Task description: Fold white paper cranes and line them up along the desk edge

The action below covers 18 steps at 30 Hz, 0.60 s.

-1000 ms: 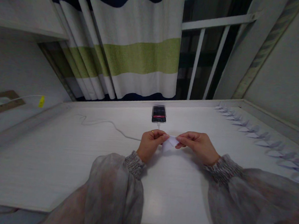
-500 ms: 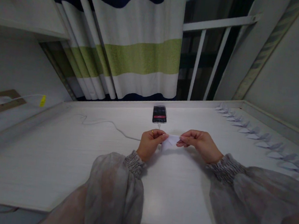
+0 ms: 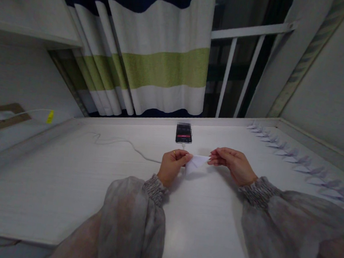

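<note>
A small piece of folded white paper (image 3: 197, 163) is held up just above the white table, its top edge level and a flap hanging to a point. My left hand (image 3: 172, 164), with a ring on one finger, pinches its left end between thumb and fingers. At the other end, my right hand (image 3: 231, 164) has its thumb and fingers slightly apart around the paper's pointed right corner. Whether those fingertips still touch the paper is hard to see. Both wrists are in gathered grey cuffs.
A phone (image 3: 184, 133) lies beyond my hands, with a white cable (image 3: 133, 145) running left across the tabletop (image 3: 69, 187). Along the right side stands a row of several folded white paper pieces (image 3: 300, 160). A striped curtain (image 3: 166, 68) hangs behind the table.
My right hand has loosened its pinch and shifted slightly up and right, baring the paper's right corner. My left hand keeps its hold in nearly the same spot.
</note>
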Tool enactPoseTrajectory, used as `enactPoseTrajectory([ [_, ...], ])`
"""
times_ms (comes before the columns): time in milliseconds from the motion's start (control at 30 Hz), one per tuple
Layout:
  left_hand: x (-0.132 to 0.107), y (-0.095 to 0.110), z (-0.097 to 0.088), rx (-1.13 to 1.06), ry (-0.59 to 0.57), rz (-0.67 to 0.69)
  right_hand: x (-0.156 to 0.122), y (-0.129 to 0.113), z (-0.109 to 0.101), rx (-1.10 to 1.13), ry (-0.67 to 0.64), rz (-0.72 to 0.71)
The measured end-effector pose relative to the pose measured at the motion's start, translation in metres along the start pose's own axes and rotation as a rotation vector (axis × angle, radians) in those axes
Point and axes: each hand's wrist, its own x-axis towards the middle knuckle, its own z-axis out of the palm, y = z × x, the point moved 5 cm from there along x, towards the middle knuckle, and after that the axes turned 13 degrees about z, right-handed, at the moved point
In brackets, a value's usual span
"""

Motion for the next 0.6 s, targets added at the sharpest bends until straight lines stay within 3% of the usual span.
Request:
enactPoseTrajectory([
  [233,-0.008,-0.006,0.014,0.082,-0.192,-0.048,-0.015,0.007,0.029,-0.367,-0.218,-0.040],
  [433,-0.011,-0.011,0.017,0.125,-0.293,-0.130,-0.019,0.009,0.032,-0.636,-0.180,-0.144],
  [600,-0.013,-0.012,0.019,0.176,-0.359,-0.162,-0.021,0.009,0.037,-0.766,-0.234,-0.195],
])
